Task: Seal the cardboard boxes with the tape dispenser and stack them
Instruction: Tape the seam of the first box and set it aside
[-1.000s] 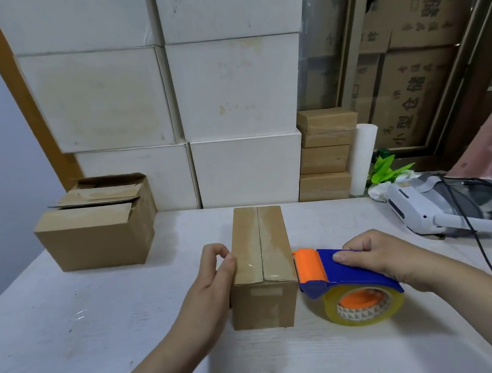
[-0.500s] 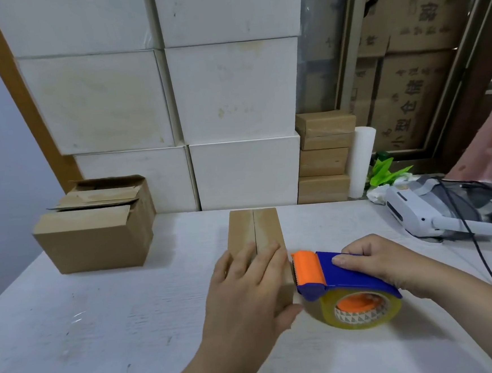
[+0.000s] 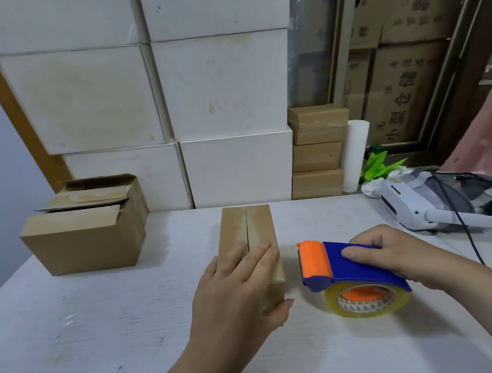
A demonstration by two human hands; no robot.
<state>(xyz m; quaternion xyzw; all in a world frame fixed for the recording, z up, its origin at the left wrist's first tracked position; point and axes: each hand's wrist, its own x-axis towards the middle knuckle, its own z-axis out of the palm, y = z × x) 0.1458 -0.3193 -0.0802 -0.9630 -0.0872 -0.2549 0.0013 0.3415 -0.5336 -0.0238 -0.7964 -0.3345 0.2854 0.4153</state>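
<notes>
At table centre: left hand flat, fingers straight, on cardboard box seam, likely bedding tape. At 3 o'clock, right hand grips tape dispenser, parked ready.

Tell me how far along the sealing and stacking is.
Done: small brown boxes sit stacked at the back, and the narrow box looks taped along its top seam. In hand: the left hand lies flat on that box; the right hand grips the tape dispenser, resting on the table beside it. Left: stacking this box, and sealing the open-flapped box at far left.
</notes>
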